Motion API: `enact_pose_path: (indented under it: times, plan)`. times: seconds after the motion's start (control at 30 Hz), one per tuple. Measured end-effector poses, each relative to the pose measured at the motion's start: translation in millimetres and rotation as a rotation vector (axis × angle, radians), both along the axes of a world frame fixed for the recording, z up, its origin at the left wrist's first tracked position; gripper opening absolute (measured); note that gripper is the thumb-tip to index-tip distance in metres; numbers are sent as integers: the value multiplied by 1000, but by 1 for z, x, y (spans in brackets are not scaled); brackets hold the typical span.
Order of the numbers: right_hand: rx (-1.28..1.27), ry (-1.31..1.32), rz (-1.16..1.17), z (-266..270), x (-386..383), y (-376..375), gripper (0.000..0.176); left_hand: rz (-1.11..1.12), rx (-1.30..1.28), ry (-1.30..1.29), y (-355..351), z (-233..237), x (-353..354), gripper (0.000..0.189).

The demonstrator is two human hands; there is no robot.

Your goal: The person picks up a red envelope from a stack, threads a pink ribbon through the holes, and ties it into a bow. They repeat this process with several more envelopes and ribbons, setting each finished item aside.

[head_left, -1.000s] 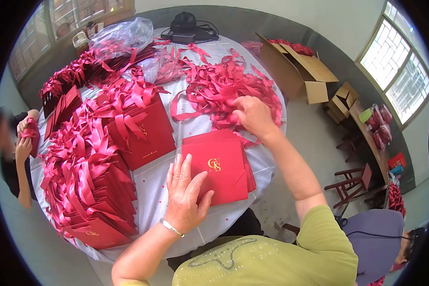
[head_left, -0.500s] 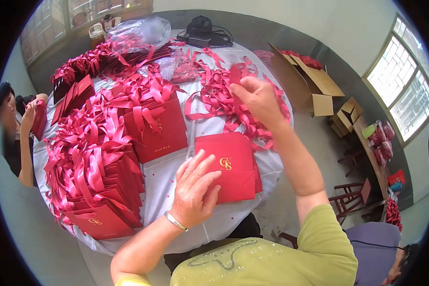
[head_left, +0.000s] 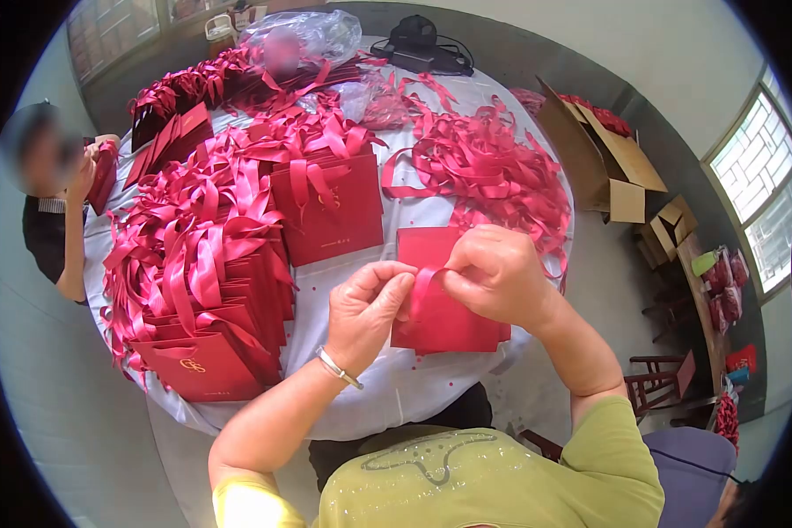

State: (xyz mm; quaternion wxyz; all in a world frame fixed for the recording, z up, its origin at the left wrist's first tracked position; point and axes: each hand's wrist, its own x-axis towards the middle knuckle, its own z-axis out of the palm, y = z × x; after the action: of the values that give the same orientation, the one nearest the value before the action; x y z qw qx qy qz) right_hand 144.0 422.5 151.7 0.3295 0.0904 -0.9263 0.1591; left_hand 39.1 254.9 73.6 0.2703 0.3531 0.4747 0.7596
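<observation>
Red satin ribbon (head_left: 425, 286) is pinched between our 2 hands, thumb and fingers closed on it at either side: the left hand (head_left: 361, 312) grips 1 part, the right hand (head_left: 499, 275) the other. It hangs over the small stack of flat red bags (head_left: 453, 323) lying near our edge of the table (head_left: 348, 407); we cannot tell whether it is fastened to the top bag. Just beyond, we see a loose ribbon heap (head_left: 493, 163), a good supply unused by our judgement. To our left, the ribboned bags (head_left: 194, 365) crowd together, with another ribboned group (head_left: 334, 233) beside them, so we judge much is done. What remains, as far as we see, is this ribbon and the stack beneath, its exact count hidden. Farther out, a co-worker (head_left: 48, 224) holds a red item (head_left: 104, 179), and an open cardboard box (head_left: 581, 163) stands past the heap.
</observation>
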Motion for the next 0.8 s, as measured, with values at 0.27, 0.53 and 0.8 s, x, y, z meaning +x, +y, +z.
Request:
enact_pose_path:
  times: [0.27,0.53,0.8]
  plan:
    - [-7,-48,-127,-6,2,6,10,-299,-82,-449,-6,12,-10,24]
    - [66,74,202,-15,-6,-5,39,-286,-157,-253,-7,11,-9,36]
    - [-786,590,-65,82,99,62,24,193,-150,674,-2,8,-5,39]
